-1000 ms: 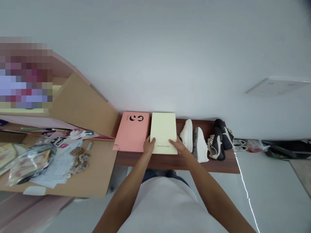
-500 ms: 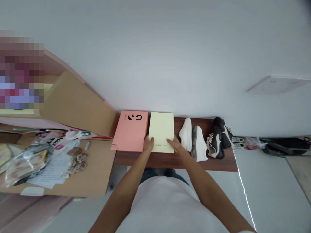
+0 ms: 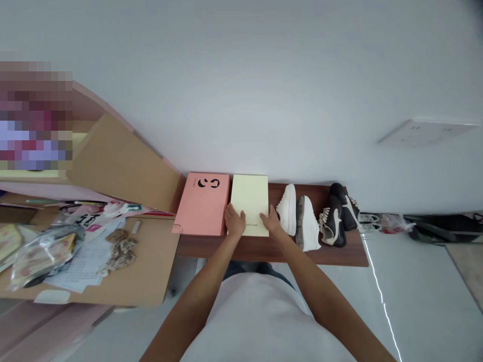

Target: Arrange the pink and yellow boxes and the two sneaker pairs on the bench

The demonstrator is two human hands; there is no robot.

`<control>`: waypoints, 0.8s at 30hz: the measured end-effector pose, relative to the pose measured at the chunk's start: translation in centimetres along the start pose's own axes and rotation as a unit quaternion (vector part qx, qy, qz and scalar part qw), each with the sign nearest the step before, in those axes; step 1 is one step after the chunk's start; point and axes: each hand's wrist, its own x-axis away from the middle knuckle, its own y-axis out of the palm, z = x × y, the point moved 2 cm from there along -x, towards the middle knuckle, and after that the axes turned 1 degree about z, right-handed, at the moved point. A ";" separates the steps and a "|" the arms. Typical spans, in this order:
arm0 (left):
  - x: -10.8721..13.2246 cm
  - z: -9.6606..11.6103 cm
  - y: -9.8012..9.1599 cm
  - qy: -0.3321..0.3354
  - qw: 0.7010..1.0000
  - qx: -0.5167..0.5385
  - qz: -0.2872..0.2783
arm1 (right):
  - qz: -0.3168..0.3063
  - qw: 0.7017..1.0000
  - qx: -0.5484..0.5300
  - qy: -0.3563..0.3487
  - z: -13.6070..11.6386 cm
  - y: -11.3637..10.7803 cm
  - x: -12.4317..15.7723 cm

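A pale yellow rectangular cardboard box (image 3: 249, 198) is being steadied evenly by the left hand (image 3: 235, 221) and right hand (image 3: 272, 221) on a dark wooden counter (image 3: 264, 251), just beside a salmon-pink box (image 3: 202, 203); whether either grip is clenched cannot be told.

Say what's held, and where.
Pale yellow rectangular box, apparently: left hand at its left edge, right hand at its right edge, both near the front end.

Left hand (image 3: 234, 221) and right hand (image 3: 271, 221) on pale yellow box (image 3: 249, 197), on wooden bench (image 3: 264, 250), between pink box (image 3: 202, 203) and white sneakers (image 3: 287, 210).
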 end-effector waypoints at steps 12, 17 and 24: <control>6.1 9.3 6.8 0.153 0.977 0.045 -0.141 | 0.073 0.995 -0.074 0.009 1.5 -11.9 1.2; 7.2 10.3 10.1 0.150 0.975 0.042 -0.156 | 0.093 0.993 -0.072 0.031 4.1 -16.5 1.8; 7.6 9.4 13.8 0.097 0.979 -0.008 -0.177 | 0.104 0.990 -0.067 0.061 7.0 -19.8 2.5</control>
